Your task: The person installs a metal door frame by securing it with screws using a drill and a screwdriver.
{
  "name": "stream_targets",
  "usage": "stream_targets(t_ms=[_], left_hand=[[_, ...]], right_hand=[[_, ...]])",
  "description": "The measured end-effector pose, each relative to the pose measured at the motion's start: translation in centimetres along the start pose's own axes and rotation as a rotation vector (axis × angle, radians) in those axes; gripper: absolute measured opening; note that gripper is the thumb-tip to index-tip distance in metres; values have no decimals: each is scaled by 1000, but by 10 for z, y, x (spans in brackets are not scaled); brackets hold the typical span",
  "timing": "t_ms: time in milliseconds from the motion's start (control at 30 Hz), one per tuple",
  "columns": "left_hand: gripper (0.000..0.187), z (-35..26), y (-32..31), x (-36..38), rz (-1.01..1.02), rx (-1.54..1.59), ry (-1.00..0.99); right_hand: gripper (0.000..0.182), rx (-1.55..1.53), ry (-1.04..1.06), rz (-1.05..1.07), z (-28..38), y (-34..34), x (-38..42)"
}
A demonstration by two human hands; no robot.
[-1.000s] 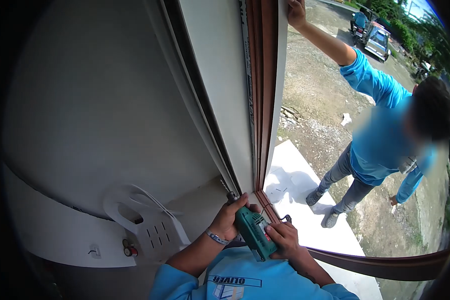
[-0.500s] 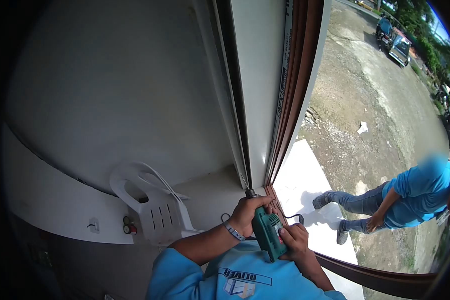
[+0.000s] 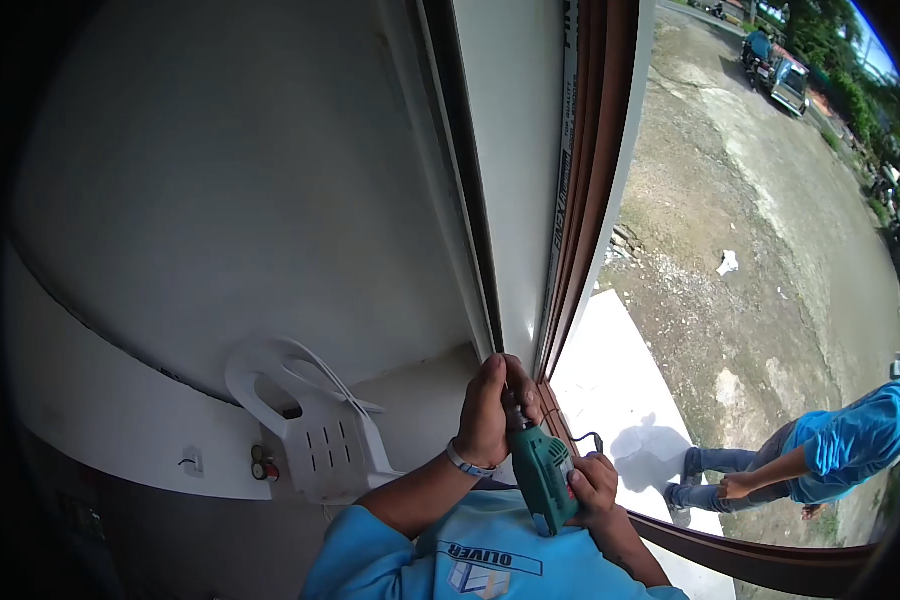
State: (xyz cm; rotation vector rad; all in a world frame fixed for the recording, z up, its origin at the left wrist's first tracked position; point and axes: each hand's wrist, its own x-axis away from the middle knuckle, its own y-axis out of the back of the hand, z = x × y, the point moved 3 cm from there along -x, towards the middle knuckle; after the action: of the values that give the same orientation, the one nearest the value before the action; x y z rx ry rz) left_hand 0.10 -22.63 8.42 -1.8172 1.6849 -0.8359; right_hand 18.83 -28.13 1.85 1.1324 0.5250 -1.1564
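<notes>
A green electric drill [image 3: 542, 470] is held in both hands, its nose pointing up at the bottom corner of a brown window frame [image 3: 585, 230]. My left hand [image 3: 490, 408] wraps around the drill's front end and chuck, right against the frame corner. My right hand [image 3: 594, 486] grips the rear handle, with a black cord looping beside it. A wristband sits on my left wrist.
A white plastic chair [image 3: 315, 430] stands below left by the white wall [image 3: 200, 200]. Outside, a person in a blue shirt [image 3: 850, 440] bends over by a white slab [image 3: 620, 390] on gravel ground. Vehicles [image 3: 782, 80] are parked far off.
My left hand slid up the drill to its front end and the drill rose toward the frame corner. The person outside let go of the frame, bent down and moved right.
</notes>
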Motion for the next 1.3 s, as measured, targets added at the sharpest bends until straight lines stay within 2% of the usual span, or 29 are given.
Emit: stream_targets(t_ms=[167, 567, 1033, 1167, 1267, 1300], left_hand=[[34, -8, -8, -1, 12, -21, 5], [37, -11, -12, 3, -18, 38, -33], [40, -19, -15, -3, -20, -81, -129], [46, -8, -2, 1, -131, -66, -50], [55, 13, 21, 19, -251, 87, 230], [54, 21, 30, 27, -193, 87, 289]], right_hand=[[62, -8, 31, -55, -2, -5, -2], [68, -73, 37, -33, -2, -8, 1], [64, -30, 70, -37, -9, -10, -9], [56, 0, 41, -30, -2, -4, -9], [70, 10, -6, 39, -5, -7, -3], [75, 15, -21, 68, -7, -10, 2]])
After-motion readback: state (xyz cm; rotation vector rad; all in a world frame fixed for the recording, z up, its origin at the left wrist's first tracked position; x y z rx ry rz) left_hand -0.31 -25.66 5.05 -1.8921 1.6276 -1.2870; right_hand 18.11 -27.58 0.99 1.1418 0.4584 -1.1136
